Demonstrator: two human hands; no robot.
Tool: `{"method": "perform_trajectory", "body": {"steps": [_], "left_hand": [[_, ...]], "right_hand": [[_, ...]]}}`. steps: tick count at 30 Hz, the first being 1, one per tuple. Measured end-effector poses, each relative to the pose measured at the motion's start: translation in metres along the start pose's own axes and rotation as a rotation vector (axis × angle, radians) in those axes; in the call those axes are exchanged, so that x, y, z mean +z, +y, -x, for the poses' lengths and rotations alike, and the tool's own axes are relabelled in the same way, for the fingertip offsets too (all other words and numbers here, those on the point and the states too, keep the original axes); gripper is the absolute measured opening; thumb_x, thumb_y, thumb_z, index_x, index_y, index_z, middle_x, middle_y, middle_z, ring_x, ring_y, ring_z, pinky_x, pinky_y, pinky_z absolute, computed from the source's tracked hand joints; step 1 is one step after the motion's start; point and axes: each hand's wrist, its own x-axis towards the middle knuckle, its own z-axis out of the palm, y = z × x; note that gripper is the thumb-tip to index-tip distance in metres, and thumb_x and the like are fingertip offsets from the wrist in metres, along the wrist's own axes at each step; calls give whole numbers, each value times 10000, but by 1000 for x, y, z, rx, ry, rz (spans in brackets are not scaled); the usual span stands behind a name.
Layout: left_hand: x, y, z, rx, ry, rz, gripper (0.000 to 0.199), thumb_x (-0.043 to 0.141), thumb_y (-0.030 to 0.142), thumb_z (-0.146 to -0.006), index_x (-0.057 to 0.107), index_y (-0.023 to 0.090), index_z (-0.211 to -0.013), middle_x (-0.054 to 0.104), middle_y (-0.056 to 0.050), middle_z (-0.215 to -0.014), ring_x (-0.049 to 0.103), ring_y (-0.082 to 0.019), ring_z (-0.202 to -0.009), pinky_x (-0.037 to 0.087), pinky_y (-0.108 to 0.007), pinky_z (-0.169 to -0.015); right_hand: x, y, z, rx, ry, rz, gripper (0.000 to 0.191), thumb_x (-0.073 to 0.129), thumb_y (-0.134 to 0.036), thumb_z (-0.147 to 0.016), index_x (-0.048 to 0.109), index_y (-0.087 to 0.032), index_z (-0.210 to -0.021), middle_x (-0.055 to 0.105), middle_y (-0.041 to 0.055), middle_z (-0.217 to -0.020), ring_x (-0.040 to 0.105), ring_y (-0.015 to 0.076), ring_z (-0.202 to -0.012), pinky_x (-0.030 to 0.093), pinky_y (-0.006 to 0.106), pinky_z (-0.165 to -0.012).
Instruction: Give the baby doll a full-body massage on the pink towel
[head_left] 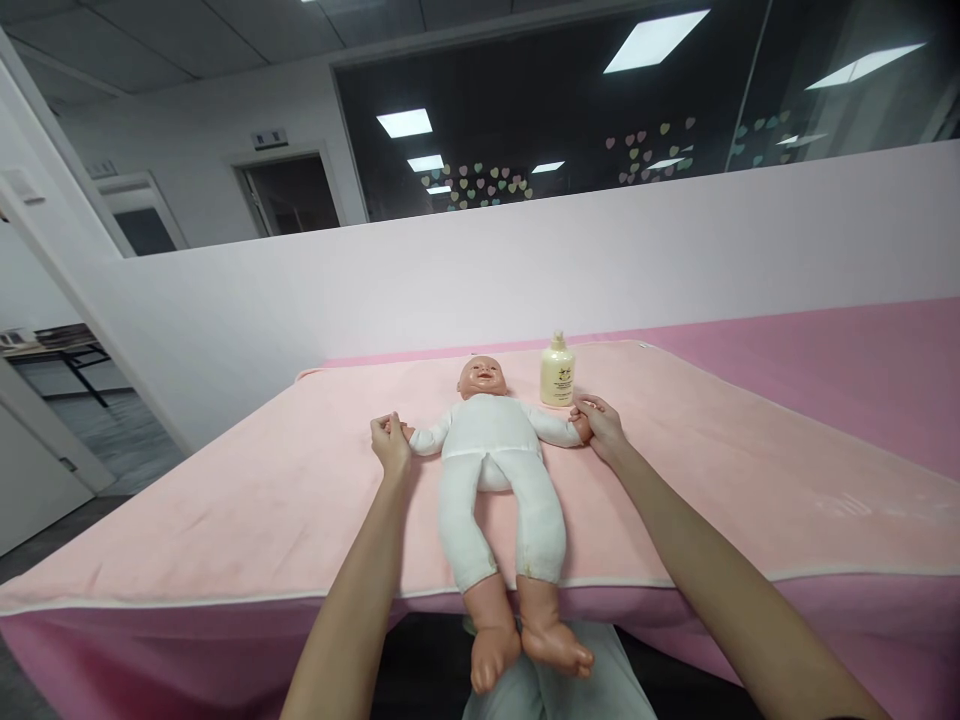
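A baby doll with a white cloth body lies on its back, head away from me, its feet hanging over the table's near edge. Both its arms are stretched out sideways. My left hand is closed around the doll's hand on the left. On the other side, my right hand grips the doll's other hand between thumb and fingers. A pale yellow pump bottle stands upright just beyond my right hand, beside the doll's head.
A peach towel with white edging covers the table over a darker pink cloth. Behind it rises a white wall with a dark window above. To the left, a door opening shows another table.
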Motion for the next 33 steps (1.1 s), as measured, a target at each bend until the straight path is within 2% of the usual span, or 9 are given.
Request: {"method": "perform_trajectory", "body": {"steps": [4,8,11,15,18,21,25,33], "left_hand": [[0,0,1,48,-2,0,154,465,360,-848,474,207,-849,590,14,-699,588,-138,-679,420,-272,-668],[1,-2,1,96,-16,6,174,478,325,-842,451,222,-980,587,17,-717,589,-139,-694,415,-266,-667],[3,-4,1,127,5,1,262,494,278,-823,392,227,-1058,576,26,-714,582,-139,-674,406,-263,-650],[5,-6,0,146,15,11,320,499,215,-784,355,232,-1069,545,42,-716,553,-125,-615,393,-255,-622],[5,-6,0,155,0,39,352,500,184,-754,352,235,-1070,524,52,-716,545,-113,-604,396,-247,-622],[4,-5,0,154,-19,61,360,505,182,-737,367,235,-1065,512,58,-712,549,-106,-602,402,-237,-618],[3,-3,2,126,-4,14,285,516,204,-730,420,229,-998,514,53,-706,548,-106,-595,397,-230,-597],[3,7,7,100,48,-37,170,480,220,-781,444,232,-946,538,48,-669,557,-121,-599,387,-233,-592]], "right_hand": [[0,0,-2,5,36,-10,383,765,-308,-502,588,-186,-818,554,-25,-533,534,114,-497,456,230,-475],[1,-3,-1,51,37,-18,423,727,-224,-552,573,-192,-945,555,-35,-548,526,106,-494,464,222,-478],[1,-4,-1,84,55,-13,527,689,-166,-588,505,-196,-1081,560,-42,-578,534,108,-509,473,217,-481],[0,-4,-1,120,52,-28,635,645,-103,-605,408,-169,-1191,569,-32,-614,547,117,-535,485,221,-490],[0,-4,-3,138,36,-74,627,615,-61,-590,405,-170,-1171,567,-33,-618,554,119,-546,494,225,-503],[-1,-2,-5,134,1,-96,548,604,-49,-568,445,-186,-1075,583,-25,-635,573,129,-574,506,239,-524],[-4,0,-8,106,-81,-108,437,632,-77,-542,500,-196,-942,583,-22,-625,563,127,-559,496,244,-523],[-5,1,-7,32,-124,-27,509,720,-210,-524,567,-219,-1009,573,-45,-609,547,115,-550,476,246,-531]]}}
